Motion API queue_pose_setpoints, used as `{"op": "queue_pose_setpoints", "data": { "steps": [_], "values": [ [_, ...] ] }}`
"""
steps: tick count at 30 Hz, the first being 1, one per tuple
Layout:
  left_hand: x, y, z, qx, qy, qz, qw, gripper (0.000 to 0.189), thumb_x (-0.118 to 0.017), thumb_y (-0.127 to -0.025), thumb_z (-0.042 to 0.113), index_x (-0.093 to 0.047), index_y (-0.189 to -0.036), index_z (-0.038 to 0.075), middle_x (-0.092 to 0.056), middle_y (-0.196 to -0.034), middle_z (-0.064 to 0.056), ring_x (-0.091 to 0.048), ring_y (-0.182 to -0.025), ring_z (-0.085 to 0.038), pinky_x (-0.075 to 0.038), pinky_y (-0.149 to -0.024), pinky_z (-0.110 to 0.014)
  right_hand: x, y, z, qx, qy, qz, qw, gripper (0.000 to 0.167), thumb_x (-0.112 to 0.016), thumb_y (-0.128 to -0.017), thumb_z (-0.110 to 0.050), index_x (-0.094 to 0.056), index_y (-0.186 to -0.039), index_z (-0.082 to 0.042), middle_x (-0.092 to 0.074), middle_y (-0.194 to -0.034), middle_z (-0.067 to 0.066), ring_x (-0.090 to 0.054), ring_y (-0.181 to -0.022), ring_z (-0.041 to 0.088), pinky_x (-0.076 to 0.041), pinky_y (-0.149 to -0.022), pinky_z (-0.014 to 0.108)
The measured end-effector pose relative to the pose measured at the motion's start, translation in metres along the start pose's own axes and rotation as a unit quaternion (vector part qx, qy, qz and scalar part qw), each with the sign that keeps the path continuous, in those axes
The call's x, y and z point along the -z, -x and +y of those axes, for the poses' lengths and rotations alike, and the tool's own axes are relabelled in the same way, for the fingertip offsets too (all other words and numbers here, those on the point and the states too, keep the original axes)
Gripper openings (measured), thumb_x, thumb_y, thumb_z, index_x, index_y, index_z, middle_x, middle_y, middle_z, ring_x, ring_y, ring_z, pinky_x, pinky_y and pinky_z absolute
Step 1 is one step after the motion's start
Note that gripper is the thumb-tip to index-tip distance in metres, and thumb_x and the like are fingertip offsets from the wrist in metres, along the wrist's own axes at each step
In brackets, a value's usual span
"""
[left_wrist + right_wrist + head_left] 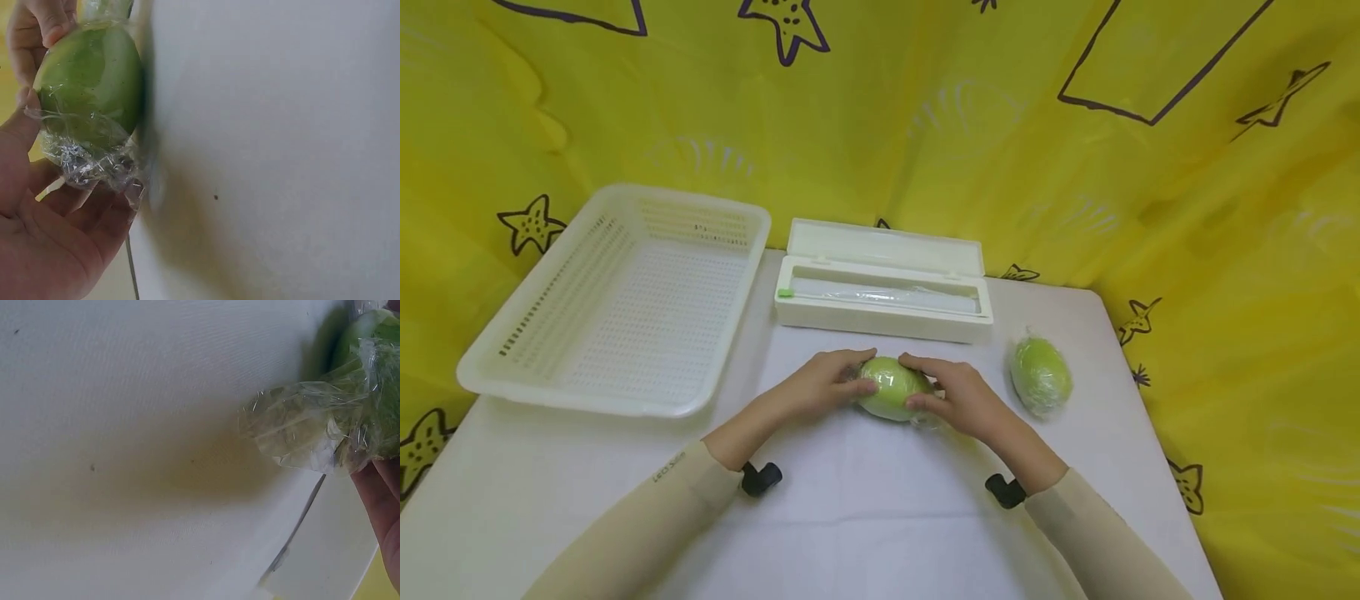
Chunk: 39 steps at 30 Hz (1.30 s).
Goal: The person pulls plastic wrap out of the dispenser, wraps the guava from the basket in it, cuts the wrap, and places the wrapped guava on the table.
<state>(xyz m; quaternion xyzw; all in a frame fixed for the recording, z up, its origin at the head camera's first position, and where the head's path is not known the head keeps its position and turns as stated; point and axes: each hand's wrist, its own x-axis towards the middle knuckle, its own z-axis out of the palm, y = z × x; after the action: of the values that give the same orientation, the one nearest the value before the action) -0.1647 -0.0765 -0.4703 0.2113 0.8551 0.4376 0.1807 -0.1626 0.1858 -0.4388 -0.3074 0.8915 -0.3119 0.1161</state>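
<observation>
A smooth green mango [889, 396] in clear cling film [294, 425] lies in front of me on the white-covered table. At its left end my left hand [827, 383] holds it, with the thumb on the near side and fingers behind. My right hand [962, 398] grips the other end in the same way. In the left wrist view, bunched film gathers at the mango's end over the left fingers. A loose crumpled flap sticks out on the right side in the right wrist view. Another film-wrapped mango [1041, 375] sits to the right, apart from both hands.
Behind the hands stands a long white cling film box [880, 321], lid raised, with a roll inside and a green slider [786, 292] at its left. A white plastic basket [718, 367] is on the left. A yellow patterned curtain [865, 108] borders the table.
</observation>
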Motion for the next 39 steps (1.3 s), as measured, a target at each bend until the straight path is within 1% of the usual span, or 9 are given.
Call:
{"op": "queue_pose_setpoints", "data": {
  "steps": [11,17,21,24,27,29,33,36,39],
  "values": [
    [0.002,-0.002,-0.003,-0.015,0.001,-0.066,0.9977,0.088,-0.081,-0.08,0.042,-0.039,-0.154,0.022,-0.049,-0.149,-0.003,-0.045,-0.134,-0.021,-0.035,-0.114,-0.046,0.005,0.003,0.008,0.049,-0.053,-0.015,0.9973,0.057,-0.084,-0.077,-0.021,-0.063,-0.13,-0.013,-0.057,-0.143,0.012,-0.053,-0.132,0.03,-0.056,-0.092,0.042],
    [-0.002,-0.005,-0.008,-0.016,-0.088,-0.065,0.9939,0.103,-0.084,-0.075,0.048,-0.027,-0.159,0.026,-0.047,-0.15,-0.006,-0.045,-0.136,-0.024,-0.037,-0.112,-0.048,0.007,-0.001,0.016,0.03,-0.081,-0.047,0.9952,0.054,-0.078,-0.083,-0.021,-0.056,-0.132,-0.013,-0.056,-0.144,0.008,-0.052,-0.134,0.029,-0.051,-0.1,0.046],
    [-0.003,-0.004,-0.006,0.009,-0.139,-0.049,0.989,0.107,-0.083,-0.073,0.054,-0.025,-0.159,0.025,-0.051,-0.148,-0.009,-0.051,-0.132,-0.029,-0.043,-0.105,-0.053,0.009,-0.003,0.02,0.022,-0.092,-0.055,0.994,0.054,-0.077,-0.085,-0.022,-0.054,-0.134,-0.014,-0.055,-0.145,0.007,-0.051,-0.135,0.03,-0.048,-0.104,0.048],
    [0.004,0.0,-0.004,0.028,-0.15,-0.062,0.9863,0.115,-0.084,-0.07,0.058,-0.018,-0.161,0.028,-0.052,-0.146,-0.01,-0.053,-0.13,-0.027,-0.045,-0.104,-0.052,0.008,-0.003,0.022,0.015,-0.096,-0.057,0.9937,0.054,-0.076,-0.087,-0.024,-0.054,-0.135,-0.014,-0.055,-0.146,0.007,-0.051,-0.135,0.031,-0.047,-0.105,0.049],
    [0.015,0.001,-0.002,0.027,-0.094,-0.048,0.994,0.108,-0.076,-0.081,0.058,-0.012,-0.162,0.024,-0.051,-0.146,-0.012,-0.051,-0.132,-0.028,-0.042,-0.107,-0.051,0.008,-0.002,0.023,0.005,-0.105,-0.056,0.9928,0.054,-0.076,-0.087,-0.025,-0.054,-0.135,-0.014,-0.055,-0.146,0.007,-0.051,-0.135,0.031,-0.047,-0.105,0.049],
    [0.018,-0.001,0.004,0.031,-0.004,-0.01,0.9995,0.087,-0.058,-0.095,0.056,-0.015,-0.161,0.019,-0.049,-0.148,-0.015,-0.046,-0.137,-0.032,-0.037,-0.112,-0.053,0.008,-0.001,0.023,0.0,-0.115,-0.055,0.9918,0.053,-0.075,-0.088,-0.023,-0.053,-0.135,-0.013,-0.055,-0.146,0.007,-0.05,-0.136,0.032,-0.047,-0.105,0.049],
    [0.004,-0.01,0.016,0.043,0.138,0.072,0.9869,0.061,-0.021,-0.108,0.049,-0.03,-0.157,0.013,-0.046,-0.152,-0.014,-0.042,-0.14,-0.036,-0.032,-0.115,-0.056,0.008,0.001,0.022,-0.01,-0.124,-0.053,0.9908,0.053,-0.073,-0.09,-0.02,-0.052,-0.138,-0.01,-0.054,-0.146,0.008,-0.048,-0.137,0.033,-0.047,-0.104,0.05],
    [-0.013,-0.013,0.021,0.062,0.161,0.081,0.9817,0.061,-0.018,-0.108,0.048,-0.031,-0.156,0.012,-0.041,-0.156,-0.013,-0.035,-0.145,-0.034,-0.025,-0.119,-0.054,0.007,0.0,0.02,-0.017,-0.121,-0.056,0.9909,0.054,-0.071,-0.092,-0.021,-0.05,-0.141,-0.01,-0.052,-0.147,0.008,-0.049,-0.135,0.035,-0.047,-0.104,0.051],
    [-0.033,-0.015,0.023,0.052,0.164,0.083,0.9816,0.06,-0.025,-0.109,0.045,-0.024,-0.159,0.012,-0.033,-0.16,-0.015,-0.028,-0.148,-0.035,-0.021,-0.12,-0.055,0.007,0.0,0.019,-0.025,-0.115,-0.05,0.9917,0.054,-0.069,-0.094,-0.022,-0.049,-0.142,-0.012,-0.053,-0.147,0.008,-0.055,-0.129,0.036,-0.048,-0.103,0.05]
  ]
}}
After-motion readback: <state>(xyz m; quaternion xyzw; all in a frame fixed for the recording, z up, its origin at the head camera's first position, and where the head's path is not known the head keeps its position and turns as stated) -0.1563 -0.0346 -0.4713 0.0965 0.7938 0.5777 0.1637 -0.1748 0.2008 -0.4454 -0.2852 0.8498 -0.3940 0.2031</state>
